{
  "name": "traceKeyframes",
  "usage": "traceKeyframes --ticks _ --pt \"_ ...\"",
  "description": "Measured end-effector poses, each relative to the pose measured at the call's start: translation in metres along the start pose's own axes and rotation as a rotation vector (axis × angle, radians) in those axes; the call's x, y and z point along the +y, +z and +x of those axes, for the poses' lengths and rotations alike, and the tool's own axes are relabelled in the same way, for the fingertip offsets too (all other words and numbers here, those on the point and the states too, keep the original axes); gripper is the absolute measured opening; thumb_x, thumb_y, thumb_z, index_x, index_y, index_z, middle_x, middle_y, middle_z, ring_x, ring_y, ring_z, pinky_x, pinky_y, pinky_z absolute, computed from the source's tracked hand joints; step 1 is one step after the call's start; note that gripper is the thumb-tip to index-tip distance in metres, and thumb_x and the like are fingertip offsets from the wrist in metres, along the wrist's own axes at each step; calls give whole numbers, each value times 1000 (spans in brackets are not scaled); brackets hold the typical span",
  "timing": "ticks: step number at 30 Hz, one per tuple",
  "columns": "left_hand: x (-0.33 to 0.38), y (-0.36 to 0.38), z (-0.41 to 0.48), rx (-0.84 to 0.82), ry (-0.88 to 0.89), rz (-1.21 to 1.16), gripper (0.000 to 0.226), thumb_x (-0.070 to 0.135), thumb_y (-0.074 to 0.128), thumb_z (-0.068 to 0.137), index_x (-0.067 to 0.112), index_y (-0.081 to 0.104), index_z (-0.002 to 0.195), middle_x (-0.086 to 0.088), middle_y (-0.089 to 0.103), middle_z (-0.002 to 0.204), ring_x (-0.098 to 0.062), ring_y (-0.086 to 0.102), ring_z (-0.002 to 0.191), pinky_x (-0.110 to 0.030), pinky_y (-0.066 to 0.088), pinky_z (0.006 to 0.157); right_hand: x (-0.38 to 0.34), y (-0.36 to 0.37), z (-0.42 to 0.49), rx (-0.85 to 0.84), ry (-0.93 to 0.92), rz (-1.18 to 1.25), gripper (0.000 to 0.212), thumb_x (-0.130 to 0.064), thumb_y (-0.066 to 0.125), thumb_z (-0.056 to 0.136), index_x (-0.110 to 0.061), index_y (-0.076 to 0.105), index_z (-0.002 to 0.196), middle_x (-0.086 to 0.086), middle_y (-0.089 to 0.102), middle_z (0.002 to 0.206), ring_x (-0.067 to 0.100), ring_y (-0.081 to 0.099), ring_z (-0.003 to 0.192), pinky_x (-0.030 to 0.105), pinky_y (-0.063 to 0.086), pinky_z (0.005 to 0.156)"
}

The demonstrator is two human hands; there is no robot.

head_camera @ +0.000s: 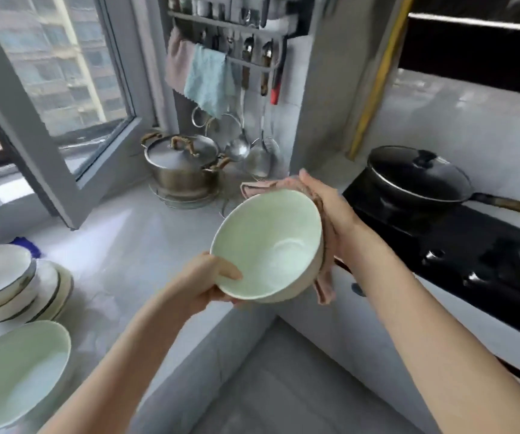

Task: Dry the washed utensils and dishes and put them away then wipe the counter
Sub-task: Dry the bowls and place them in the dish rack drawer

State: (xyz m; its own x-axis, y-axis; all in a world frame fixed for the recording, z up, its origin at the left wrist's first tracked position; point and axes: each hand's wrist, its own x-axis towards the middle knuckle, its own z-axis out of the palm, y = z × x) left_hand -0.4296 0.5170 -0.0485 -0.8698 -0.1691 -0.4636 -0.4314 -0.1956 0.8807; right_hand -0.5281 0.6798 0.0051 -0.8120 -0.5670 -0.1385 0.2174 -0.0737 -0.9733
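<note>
The pale green bowl [268,245] is in the air over the corner of the counter [133,239], tilted so that its opening faces the camera. The left hand [202,283] pinches the near rim: thumb inside the bowl, the other fingers under the outer wall. The right hand [330,208] lies on the far outer side and presses a pink cloth [326,288] against the wall. Its fingers look stretched along the cloth, not curled, but the tips are partly hidden behind the rim.

The bowl looks like glazed ceramic, so prob. stiff, rather heavy for its size and fragile if dropped on the stone counter. If it is wet, the glaze will be slippery, esp. under a bare thumb. The rim pinch is enough only bc. the other hand supports the bowl through the cloth; the cloth is soft and gives a better hold than skin.

On the counter at left wait a stack of plates [2,277] and a second green bowl [17,371], so much of the drying seems not yet done. Behind stands a steel pot [183,164] w/ lid; at right, a black pan [415,177].
</note>
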Motion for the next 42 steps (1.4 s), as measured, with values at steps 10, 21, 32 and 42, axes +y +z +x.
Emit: traceKeyframes --ticks 10,21,32,42 --pt "-59 254 -20 -30 135 -230 29 -19 46 77 2 57 93 -14 62 87 -27 61 63 -27 52 40 59 -162 -174 751 -30 710 38 -46 46 96 -16 70 96 4 69 83 18 68 80 29 55 77" --pt "-119 475 -62 -296 -171 -9 21 -13 38 80 -3 51 67 -9 51 44 -18 48 40 -18 36 39 99 -272 -333 1245 -638 -269 48 -47 36 94 -44 26 142 -1 24 153 15 28 141 49 34 111" --pt "-149 633 -42 -785 -702 299 32 -2 28 95 -3 56 78 -19 53 47 -11 47 26 -12 35 26 129 -427 -500 1478 -166 -489 66 -5 56 92 -30 25 145 -16 37 129 -25 41 108 -1 38 86" --pt "-234 748 -3 -733 -343 547 41 -15 37 83 -9 45 122 -25 57 75 -23 59 40 -17 41 31 130 -509 -582 1096 559 -139 98 -44 83 55 -47 34 140 -10 51 133 15 53 117 42 39 106"
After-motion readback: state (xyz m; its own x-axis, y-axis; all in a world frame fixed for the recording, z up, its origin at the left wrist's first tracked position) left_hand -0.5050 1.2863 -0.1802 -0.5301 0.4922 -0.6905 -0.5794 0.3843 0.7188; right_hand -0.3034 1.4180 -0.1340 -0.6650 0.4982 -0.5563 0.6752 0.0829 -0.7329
